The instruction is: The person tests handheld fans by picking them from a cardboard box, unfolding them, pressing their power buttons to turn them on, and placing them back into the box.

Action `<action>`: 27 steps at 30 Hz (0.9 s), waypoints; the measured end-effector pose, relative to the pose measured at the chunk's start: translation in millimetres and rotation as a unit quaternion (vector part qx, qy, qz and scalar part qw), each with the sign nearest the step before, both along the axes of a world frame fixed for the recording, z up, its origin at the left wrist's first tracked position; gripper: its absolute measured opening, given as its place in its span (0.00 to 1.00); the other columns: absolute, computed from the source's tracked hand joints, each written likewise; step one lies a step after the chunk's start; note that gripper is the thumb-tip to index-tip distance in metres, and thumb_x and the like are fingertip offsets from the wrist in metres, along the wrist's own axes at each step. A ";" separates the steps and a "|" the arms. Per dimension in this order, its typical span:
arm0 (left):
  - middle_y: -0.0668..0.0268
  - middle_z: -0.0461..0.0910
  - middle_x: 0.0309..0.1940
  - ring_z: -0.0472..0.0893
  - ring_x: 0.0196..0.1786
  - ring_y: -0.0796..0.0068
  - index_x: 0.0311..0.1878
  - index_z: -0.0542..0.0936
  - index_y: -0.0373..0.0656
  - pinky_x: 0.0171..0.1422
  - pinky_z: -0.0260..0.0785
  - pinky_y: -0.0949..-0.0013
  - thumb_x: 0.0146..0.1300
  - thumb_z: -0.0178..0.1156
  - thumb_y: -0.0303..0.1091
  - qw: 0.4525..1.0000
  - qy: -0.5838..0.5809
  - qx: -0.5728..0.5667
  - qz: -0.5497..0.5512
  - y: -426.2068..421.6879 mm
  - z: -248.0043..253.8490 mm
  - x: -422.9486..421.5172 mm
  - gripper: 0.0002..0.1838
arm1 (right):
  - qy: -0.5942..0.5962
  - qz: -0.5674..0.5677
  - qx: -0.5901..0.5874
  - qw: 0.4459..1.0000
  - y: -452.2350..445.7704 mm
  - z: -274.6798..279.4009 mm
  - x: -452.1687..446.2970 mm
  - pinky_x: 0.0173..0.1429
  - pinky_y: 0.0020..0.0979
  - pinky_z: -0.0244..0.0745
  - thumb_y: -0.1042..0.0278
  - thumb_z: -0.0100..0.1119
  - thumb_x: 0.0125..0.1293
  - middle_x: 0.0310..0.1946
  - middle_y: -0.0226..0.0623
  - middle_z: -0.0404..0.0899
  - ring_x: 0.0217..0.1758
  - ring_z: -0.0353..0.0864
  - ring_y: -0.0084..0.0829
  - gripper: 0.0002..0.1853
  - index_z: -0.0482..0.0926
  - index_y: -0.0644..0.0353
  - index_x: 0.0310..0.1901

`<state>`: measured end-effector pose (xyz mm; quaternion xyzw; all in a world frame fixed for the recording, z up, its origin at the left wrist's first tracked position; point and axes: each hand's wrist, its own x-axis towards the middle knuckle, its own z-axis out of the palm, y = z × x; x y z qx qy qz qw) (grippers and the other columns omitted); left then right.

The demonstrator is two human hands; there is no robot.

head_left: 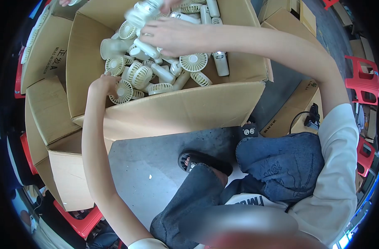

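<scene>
Several cream handheld fans [193,62] lie heaped in an open cardboard box [177,108], their round grilles and handles pointing different ways. At the box's near left corner, my left hand [105,85] has its fingers bent around the edge of a fan with a round grille [122,91]. My right hand [166,35] reaches across the pile, fingers curled over a fan handle [146,48]; part of its grip is hidden. Just above it is a motion-blurred fan [141,14], beside another person's blurred hand [169,4].
More cardboard boxes [46,54] stand at the left, and another box [291,108] with a black cable and plug [312,118] is at the right. Red plastic stools [363,79] line the right side. My knees and sandals [204,162] are below the box.
</scene>
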<state>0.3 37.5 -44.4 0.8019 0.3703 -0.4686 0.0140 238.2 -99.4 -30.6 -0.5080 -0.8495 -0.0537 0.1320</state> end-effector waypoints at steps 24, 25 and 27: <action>0.54 0.79 0.54 0.78 0.56 0.56 0.60 0.75 0.42 0.62 0.70 0.60 0.50 0.70 0.36 0.993 -0.102 -0.028 0.053 -5.0 11.8 -1.2 0.31 | -0.182 0.126 -0.282 0.934 12.2 -72.1 -30.3 0.39 0.42 0.80 0.69 0.66 0.44 0.30 0.44 0.83 0.36 0.84 0.45 0.10 0.84 0.64 0.30; 0.54 0.79 0.54 0.78 0.56 0.56 0.60 0.75 0.42 0.62 0.70 0.60 0.50 0.70 0.36 0.993 -0.102 -0.030 0.055 -7.7 14.6 -0.9 0.31 | -0.185 0.118 -0.292 0.931 14.4 -72.0 -32.5 0.39 0.41 0.80 0.69 0.66 0.44 0.29 0.44 0.83 0.36 0.84 0.45 0.10 0.84 0.63 0.30; 0.54 0.77 0.56 0.77 0.57 0.55 0.61 0.74 0.43 0.63 0.69 0.59 0.54 0.67 0.37 0.986 -0.158 -0.012 0.057 -15.7 18.0 0.9 0.29 | -0.190 0.101 -0.312 0.925 17.2 -73.5 -35.3 0.37 0.41 0.80 0.70 0.65 0.45 0.29 0.44 0.84 0.35 0.85 0.44 0.08 0.84 0.62 0.29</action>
